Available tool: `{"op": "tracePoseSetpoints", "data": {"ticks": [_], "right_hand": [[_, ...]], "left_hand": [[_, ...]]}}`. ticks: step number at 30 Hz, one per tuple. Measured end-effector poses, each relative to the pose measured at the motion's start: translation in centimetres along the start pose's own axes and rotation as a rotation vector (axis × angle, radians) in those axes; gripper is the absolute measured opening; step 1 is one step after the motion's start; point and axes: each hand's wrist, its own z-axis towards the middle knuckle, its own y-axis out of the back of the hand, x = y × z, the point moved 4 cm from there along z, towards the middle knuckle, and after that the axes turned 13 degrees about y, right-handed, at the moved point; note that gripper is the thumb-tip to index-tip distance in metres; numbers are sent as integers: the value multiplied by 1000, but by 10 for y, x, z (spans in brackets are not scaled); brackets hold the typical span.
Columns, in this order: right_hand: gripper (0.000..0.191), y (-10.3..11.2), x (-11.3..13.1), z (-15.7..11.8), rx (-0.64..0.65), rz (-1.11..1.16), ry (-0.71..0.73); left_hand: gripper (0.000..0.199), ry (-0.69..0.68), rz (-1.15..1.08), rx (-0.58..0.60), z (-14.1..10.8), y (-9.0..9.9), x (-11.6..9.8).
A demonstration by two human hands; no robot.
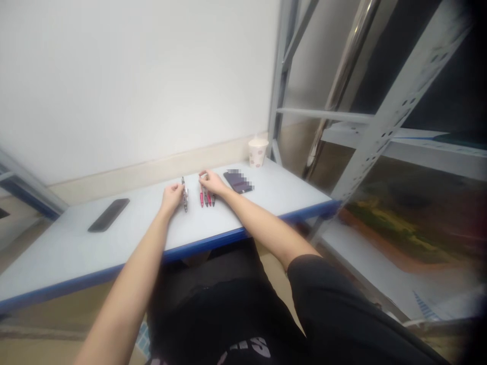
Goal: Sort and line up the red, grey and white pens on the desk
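Note:
On a white table with a blue edge [125,248] lies a silver and black pen [184,198], and the fingertips of my left hand [171,197] press against its side. My right hand [211,183] hovers with its fingers pinched together just above a row of several pens [206,197], red and dark ones lying side by side. Nothing shows in its fingers. The two hands are close together, with the pen row between them partly under my right hand.
A dark phone [108,215] lies to the left. A dark purple phone or card [239,182] lies beyond my right hand, and a spotted paper cup [258,152] stands at the far corner by the wall. A grey perforated metal shelf rack [380,126] stands to the right.

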Motion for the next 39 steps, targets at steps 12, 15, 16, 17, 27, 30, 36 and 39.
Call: {"op": "tracePoseSetpoints", "data": {"ticks": [12, 15, 16, 17, 27, 30, 36, 39], "right_hand": [[35, -8, 8, -3, 214, -392, 173], [43, -11, 12, -6, 317, -501, 201], [42, -10, 12, -6, 339, -527, 197], [41, -7, 11, -6, 347, -540, 187], [53, 12, 5, -4, 303, -519, 134], [59, 6, 9, -7, 355, -527, 142], [66, 9, 8, -10, 414, -556, 92], [67, 12, 6, -10, 419, -555, 65]], "left_hand": [[27, 108, -294, -7, -6, 4, -11], [40, 129, -337, -5, -7, 4, -10], [44, 135, -355, -4, -8, 3, -10], [48, 140, -372, -2, -8, 3, -9], [42, 109, -422, 83, -9, 1, -11], [36, 95, -396, 104, -8, 1, -11], [33, 60, -364, 119, -7, 0, -9], [28, 64, -361, 113, -6, 0, -8]]}}
